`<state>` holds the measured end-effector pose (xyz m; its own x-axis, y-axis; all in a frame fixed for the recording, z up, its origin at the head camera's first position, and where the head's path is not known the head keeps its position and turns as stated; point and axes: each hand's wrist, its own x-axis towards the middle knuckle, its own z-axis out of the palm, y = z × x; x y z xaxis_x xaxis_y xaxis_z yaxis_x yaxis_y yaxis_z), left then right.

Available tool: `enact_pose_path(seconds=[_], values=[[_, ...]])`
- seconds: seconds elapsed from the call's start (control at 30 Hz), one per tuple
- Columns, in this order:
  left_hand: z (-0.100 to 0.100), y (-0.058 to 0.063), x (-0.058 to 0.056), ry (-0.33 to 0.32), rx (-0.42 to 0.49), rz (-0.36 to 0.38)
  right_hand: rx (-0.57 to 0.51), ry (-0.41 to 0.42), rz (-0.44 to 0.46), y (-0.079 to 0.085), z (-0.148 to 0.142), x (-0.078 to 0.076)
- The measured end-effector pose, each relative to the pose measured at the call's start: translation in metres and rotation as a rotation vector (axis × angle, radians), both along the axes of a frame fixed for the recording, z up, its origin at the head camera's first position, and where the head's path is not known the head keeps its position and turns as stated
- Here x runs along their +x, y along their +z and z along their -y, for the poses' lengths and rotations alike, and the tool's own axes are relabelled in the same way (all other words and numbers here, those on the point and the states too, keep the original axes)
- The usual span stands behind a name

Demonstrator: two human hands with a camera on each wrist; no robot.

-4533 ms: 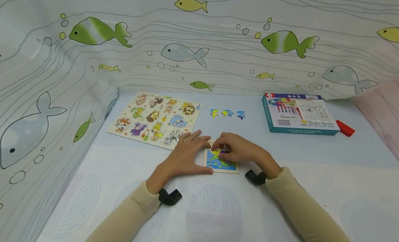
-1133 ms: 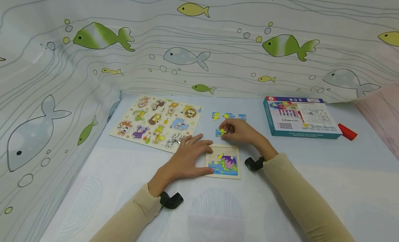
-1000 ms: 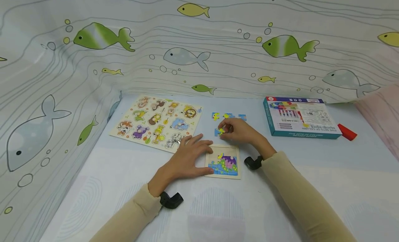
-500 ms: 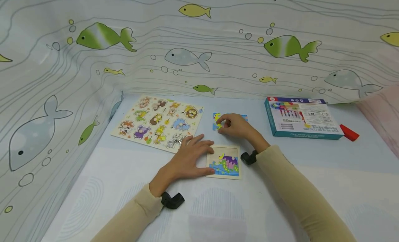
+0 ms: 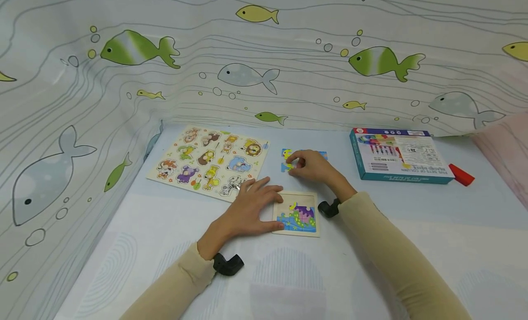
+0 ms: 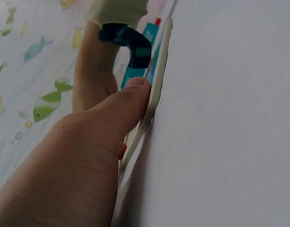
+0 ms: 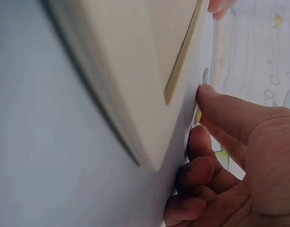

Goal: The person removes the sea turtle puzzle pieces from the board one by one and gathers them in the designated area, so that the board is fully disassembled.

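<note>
My left hand (image 5: pixel 249 210) spreads its fingers along the left side of a small square wooden puzzle tray (image 5: pixel 317 214), its thumb resting on the near left corner. Purple, green and blue picture pieces (image 5: pixel 303 221) fill the lower and right part of the tray; bare wood shows above and to their left. Behind the tray, my right hand (image 5: pixel 313 166) pinches a blue and yellow jigsaw piece (image 5: pixel 284 167) at the table surface, just in front of other loose pieces (image 5: pixel 285 152). Those pieces are partly hidden by the hand. In the right wrist view, the thumb (image 7: pixel 220 101) nearly hides the piece.
To the left lies a large board of animal pictures (image 5: pixel 194 162), its near corner by my left fingers. A teal-edged box (image 5: pixel 400 157) stands at the back right, a red object (image 5: pixel 462 174) beside it. Fish-printed cloth (image 5: pixel 305 81) rises behind the table.
My right hand has gone from over the tray to behind it and brought a jigsaw piece up to the loose ones. The tray's upper part is now uncovered. My left hand has stayed put.
</note>
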<state>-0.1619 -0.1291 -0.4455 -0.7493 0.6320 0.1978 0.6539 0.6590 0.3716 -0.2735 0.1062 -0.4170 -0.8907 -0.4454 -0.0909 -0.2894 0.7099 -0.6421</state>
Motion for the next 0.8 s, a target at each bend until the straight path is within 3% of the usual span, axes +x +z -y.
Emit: enact_pose_path(seconds=[0.5, 0.8], values=[[-0.001, -0.002, -0.001, 0.002, -0.017, 0.001, -0.042, 0.026, 0.047, 0.001, -0.01, 0.001], [-0.001, -0.001, -0.001, 0.004, -0.02, -0.002, -0.142, 0.164, 0.086, 0.001, -0.035, 0.02]])
